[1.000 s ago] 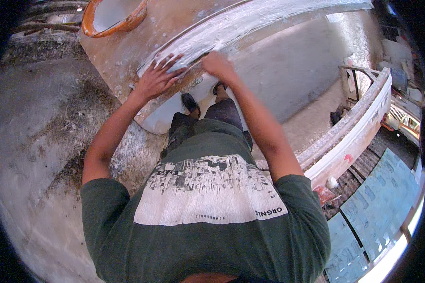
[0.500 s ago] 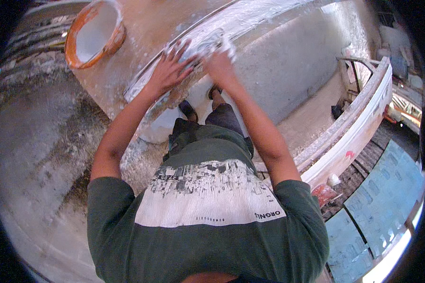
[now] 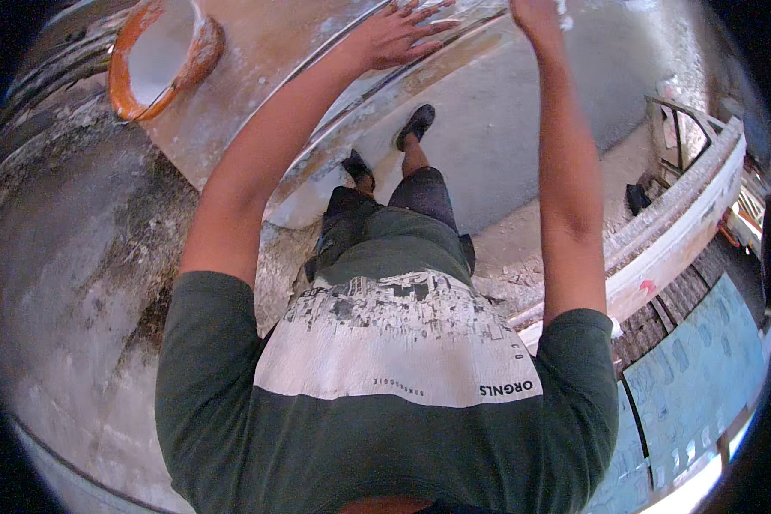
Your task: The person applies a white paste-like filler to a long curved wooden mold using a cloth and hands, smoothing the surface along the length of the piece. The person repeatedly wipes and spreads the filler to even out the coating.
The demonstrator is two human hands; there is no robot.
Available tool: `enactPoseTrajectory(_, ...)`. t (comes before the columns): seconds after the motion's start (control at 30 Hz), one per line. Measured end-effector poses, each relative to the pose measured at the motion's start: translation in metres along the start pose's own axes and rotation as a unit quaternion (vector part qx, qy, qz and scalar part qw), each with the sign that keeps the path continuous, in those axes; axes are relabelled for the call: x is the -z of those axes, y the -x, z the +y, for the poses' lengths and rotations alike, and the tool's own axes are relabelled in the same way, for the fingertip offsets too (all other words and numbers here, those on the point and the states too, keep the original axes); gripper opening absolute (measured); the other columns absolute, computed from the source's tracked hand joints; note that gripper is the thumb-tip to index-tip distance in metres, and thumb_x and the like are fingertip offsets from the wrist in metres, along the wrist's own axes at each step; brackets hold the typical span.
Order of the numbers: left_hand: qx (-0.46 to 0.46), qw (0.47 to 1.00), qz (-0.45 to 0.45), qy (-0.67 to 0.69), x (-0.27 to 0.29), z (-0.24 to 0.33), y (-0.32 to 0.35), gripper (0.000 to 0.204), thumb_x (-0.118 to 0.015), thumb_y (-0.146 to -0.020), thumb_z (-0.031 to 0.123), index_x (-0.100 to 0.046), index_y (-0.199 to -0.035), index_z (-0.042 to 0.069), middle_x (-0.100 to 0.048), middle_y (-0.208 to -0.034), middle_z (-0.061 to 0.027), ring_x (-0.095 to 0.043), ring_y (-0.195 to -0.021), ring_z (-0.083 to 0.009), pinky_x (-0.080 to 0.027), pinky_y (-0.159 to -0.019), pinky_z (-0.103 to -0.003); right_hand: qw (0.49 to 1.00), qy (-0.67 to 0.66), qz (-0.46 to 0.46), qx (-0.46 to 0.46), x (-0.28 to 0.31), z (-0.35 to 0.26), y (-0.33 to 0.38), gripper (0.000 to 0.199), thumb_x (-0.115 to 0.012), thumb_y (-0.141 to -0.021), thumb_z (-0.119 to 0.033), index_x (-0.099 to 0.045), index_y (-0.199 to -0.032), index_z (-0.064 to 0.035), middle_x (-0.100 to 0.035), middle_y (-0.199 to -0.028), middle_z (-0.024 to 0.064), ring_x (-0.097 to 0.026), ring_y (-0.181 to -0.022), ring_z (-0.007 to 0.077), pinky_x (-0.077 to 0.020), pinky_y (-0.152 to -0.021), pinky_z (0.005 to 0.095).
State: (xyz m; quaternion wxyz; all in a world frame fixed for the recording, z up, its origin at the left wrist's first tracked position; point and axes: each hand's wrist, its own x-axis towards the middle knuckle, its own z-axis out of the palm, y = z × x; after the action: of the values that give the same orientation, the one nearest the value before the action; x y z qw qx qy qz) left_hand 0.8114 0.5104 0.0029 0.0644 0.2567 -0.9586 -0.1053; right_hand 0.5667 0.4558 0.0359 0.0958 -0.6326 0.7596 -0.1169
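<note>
My left hand (image 3: 398,34) lies flat, fingers spread, on the pale curved rim (image 3: 334,111) of a big rusty-brown drum-like shell. Further right, my right hand (image 3: 535,13) reaches to the top edge of the picture and is partly cut off. Its fingers are curled around a whitish wad (image 3: 564,7), of which only a scrap shows. Both arms are stretched out ahead of me. My feet in dark shoes (image 3: 415,124) stand on the grey sloping surface (image 3: 505,146) below the rim.
An orange-rimmed round opening (image 3: 120,94) with a white inside sits at the upper left of the shell. Rough, stained concrete (image 3: 77,283) spreads on the left. A long white curved beam (image 3: 677,223) and blue sheets (image 3: 702,368) lie at the right.
Both hands have moved up and apart along the rim, the right one now at the picture's top edge. The view has tilted, so the legs and feet sit nearer the middle.
</note>
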Motion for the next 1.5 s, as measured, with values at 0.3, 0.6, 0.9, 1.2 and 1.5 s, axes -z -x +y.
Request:
enactPoseTrajectory(0.3, 0.118, 0.99, -0.065, 0.029, 0.019, 0.038, 0.184, 0.054, -0.037, -0.092, 0.042, -0.023, -0.142, 0.024, -0.01, -0.15, -0.005, -0.014, -0.137, -0.0309, -0.022, -0.107, -0.047, 0.99, -0.047, -0.104, 0.078, -0.062, -0.108, 0.125, 0.057, -0.04, -0.09, -0.045, -0.057, -0.1, 0.0083, -0.057, -0.095, 0.0342, -0.054, -0.094, 0.0486, -0.0384, -0.09, 0.0522)
enactPoseTrajectory(0.6, 0.146, 0.965, -0.219, 0.015, 0.045, 0.088, 0.341, 0.046, -0.04, -0.092, 0.036, -0.036, -0.137, 0.025, -0.017, -0.149, 0.0016, -0.02, -0.136, -0.0231, -0.019, -0.108, -0.045, 0.982, -0.122, -0.141, 0.006, -0.058, -0.12, 0.207, 0.06, -0.045, -0.088, -0.044, -0.049, -0.112, 0.0114, -0.047, -0.112, 0.039, -0.045, -0.108, 0.0508, -0.0319, -0.097, 0.0526)
enactPoseTrajectory(0.9, 0.122, 0.99, -0.058, -0.036, 0.026, 0.074, 0.264, 0.042, -0.037, -0.092, 0.035, -0.039, -0.134, 0.029, -0.019, -0.148, 0.0048, -0.022, -0.134, -0.0154, -0.011, -0.111, -0.043, 0.977, -0.06, -0.163, 0.127, -0.1, -0.111, 0.24, 0.066, -0.037, -0.09, -0.046, -0.045, -0.119, 0.0127, -0.044, -0.117, 0.0388, -0.039, -0.115, 0.0517, -0.0219, -0.102, 0.0561)
enactPoseTrajectory(1.2, 0.091, 0.993, 0.041, -0.067, 0.005, 0.042, 0.112, 0.04, -0.036, -0.093, 0.037, -0.043, -0.131, 0.028, -0.023, -0.147, 0.0054, -0.021, -0.134, -0.0131, -0.011, -0.111, -0.044, 0.978, -0.059, -0.2, -0.012, -0.064, -0.092, 0.151, 0.066, -0.037, -0.089, -0.047, -0.054, -0.108, 0.013, -0.045, -0.117, 0.0382, -0.046, -0.11, 0.0509, -0.0318, -0.097, 0.0557)
enactPoseTrajectory(1.5, 0.055, 0.99, 0.098, -0.082, -0.01, 0.007, -0.13, 0.043, -0.03, -0.093, 0.044, -0.043, -0.131, 0.028, -0.02, -0.148, 0.0052, -0.017, -0.136, -0.0136, -0.009, -0.111, -0.045, 0.985, 0.043, -0.162, 0.035, -0.042, 0.108, -0.081, 0.062, -0.026, -0.092, -0.044, -0.057, -0.106, 0.0085, -0.056, -0.108, 0.0297, -0.052, -0.105, 0.0455, -0.0338, -0.097, 0.0518)
